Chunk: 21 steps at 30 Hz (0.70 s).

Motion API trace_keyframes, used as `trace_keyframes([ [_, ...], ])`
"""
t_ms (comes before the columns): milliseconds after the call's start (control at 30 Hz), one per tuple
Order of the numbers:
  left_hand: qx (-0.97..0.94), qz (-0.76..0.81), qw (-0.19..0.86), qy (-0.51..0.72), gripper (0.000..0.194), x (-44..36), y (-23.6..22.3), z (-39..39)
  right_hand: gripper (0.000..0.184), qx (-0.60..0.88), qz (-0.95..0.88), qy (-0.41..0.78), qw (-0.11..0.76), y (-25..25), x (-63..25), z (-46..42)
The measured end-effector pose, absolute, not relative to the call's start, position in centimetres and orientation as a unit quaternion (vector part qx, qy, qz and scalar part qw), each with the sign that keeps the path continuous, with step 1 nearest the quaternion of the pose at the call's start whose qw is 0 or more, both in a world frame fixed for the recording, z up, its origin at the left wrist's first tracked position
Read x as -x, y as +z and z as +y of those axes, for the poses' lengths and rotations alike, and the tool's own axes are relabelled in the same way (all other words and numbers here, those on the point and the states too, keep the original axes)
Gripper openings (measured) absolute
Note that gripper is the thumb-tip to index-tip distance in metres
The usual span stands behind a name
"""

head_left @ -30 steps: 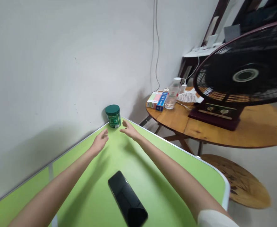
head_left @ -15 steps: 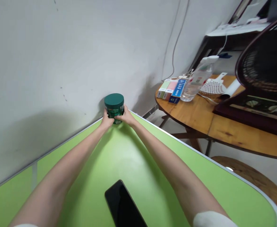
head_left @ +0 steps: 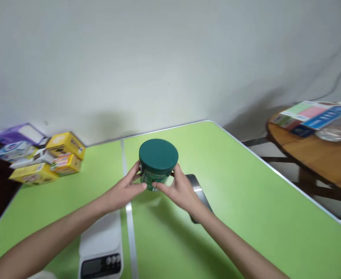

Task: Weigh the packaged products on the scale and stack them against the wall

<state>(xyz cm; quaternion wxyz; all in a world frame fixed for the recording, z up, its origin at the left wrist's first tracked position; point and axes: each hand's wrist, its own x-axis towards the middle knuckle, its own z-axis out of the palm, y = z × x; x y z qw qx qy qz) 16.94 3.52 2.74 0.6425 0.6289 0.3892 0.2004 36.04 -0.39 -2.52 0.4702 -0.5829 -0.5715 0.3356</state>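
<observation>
A round green jar with a dark green lid is held upright between my two hands, above the green tabletop. My left hand grips its left side, thumb across the front. On the opposite side my right hand clasps it, thumb likewise in front. A dark phone lies partly behind my right hand and wrist. Below my left forearm sits a white kitchen scale with a dark display and several buttons; the forearm covers part of it.
At the back left are several boxes, including a yellow box and a purple box. A white wall runs along the far edge. On the right stands a wooden table with flat boxes and a clear bottle.
The jar has come away from the far corner by the wall, lifted and drawn nearer in both hands. My view has swung left, bringing the scale and boxes into sight.
</observation>
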Motion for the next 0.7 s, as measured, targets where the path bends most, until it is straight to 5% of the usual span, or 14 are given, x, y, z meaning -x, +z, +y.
trace_keyframes([
  [333, -0.544, 0.488, 0.615, 0.295, 0.08, -0.5, 0.2, -7.9, 0.083, 0.534, -0.619, 0.384, 0.429, -3.4, -19.3, -6.3],
  [700, -0.531, 0.521, 0.571, 0.347, 0.069, 3.6, -4.1, -9.6, 0.09, 0.539, -0.636, 0.422, 0.355, -6.2, -17.6, -7.9],
])
